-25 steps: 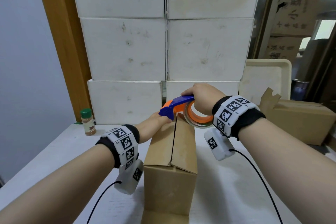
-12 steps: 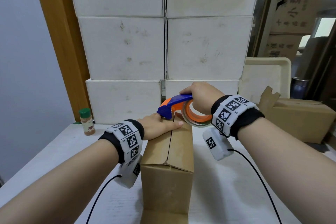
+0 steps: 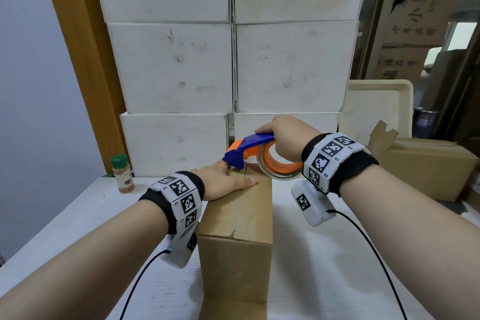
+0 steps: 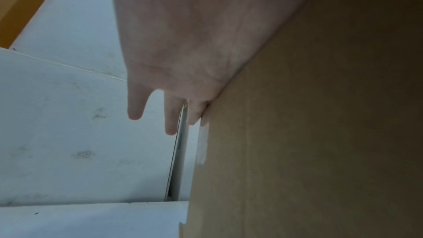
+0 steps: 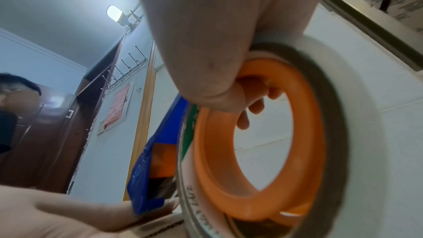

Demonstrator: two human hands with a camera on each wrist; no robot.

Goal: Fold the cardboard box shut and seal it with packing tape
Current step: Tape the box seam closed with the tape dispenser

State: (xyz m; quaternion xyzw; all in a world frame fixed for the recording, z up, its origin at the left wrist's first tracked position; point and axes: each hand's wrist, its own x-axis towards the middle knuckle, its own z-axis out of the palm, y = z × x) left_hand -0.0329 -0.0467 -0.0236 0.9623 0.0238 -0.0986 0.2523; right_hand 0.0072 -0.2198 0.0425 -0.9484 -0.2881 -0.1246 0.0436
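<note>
Cardboard box (image 3: 235, 218) upright on the white surface (image 3: 324, 267), top flaps folded down; left hand (image 3: 223, 182) lies flat on them, fingers straight; right hand (image 3: 284, 135) grips the tape dispenser (image 3: 262, 156), its blue nose at the box's far edge.

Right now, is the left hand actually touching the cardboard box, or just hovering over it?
Touching. In the head view the left hand lies flat on top of the cardboard box; the left wrist view shows the palm against the cardboard.

place: storeroom | evidence: stacked white cartons (image 3: 171, 67), printed cardboard boxes (image 3: 415, 0), white table (image 3: 324, 267)
</note>
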